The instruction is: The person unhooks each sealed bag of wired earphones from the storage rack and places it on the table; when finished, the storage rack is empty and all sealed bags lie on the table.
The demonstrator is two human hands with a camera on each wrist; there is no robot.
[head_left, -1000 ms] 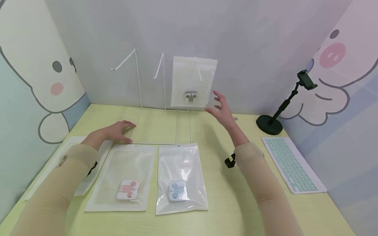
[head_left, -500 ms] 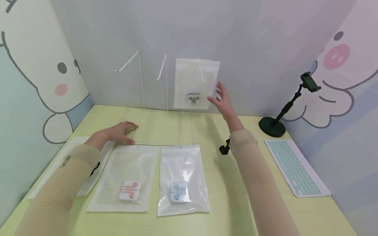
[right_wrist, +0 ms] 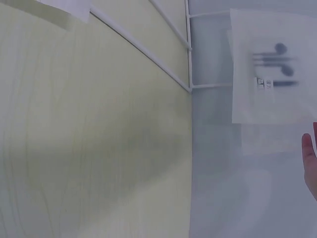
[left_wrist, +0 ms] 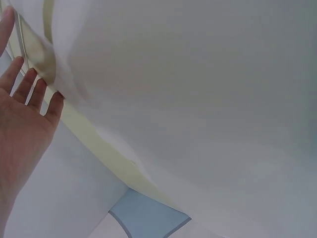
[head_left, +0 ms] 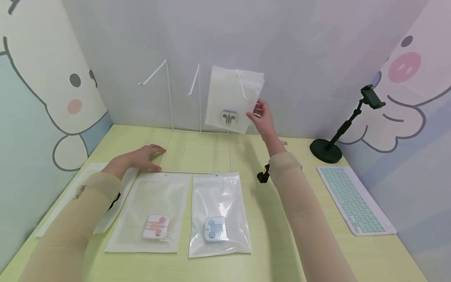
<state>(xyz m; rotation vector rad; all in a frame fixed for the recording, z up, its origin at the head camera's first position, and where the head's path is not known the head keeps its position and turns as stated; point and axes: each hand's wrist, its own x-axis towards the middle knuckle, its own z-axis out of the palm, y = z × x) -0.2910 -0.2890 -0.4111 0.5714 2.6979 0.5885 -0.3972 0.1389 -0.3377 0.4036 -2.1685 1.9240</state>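
Note:
My right hand (head_left: 263,121) is at the right edge of a translucent zip bag (head_left: 225,90) with dark earphones inside, pinching it between thumb and curled fingers. This bag hangs tilted at the right hook of a white wire rack (head_left: 169,95). Behind it a second bag (right_wrist: 267,144) shows in the right wrist view. My left hand (head_left: 142,156) rests on the front left corner of the rack's base, its fingers spread along the wire; in the left wrist view a white bag (left_wrist: 198,99) hides much of the scene.
Before the rack lie a bag with pink earphones (head_left: 141,199) and a bag with blue earphones (head_left: 215,199). Another bag (head_left: 109,223) lies under the left forearm. A black phone stand (head_left: 325,152) and a mint keyboard (head_left: 356,201) stand at the right. Two other hooks carry nothing.
My right hand has moved in to the hanging bag's right edge and its fingers have curled. The front bag has tilted, uncovering part of the one behind. The left hand stays on the rack.

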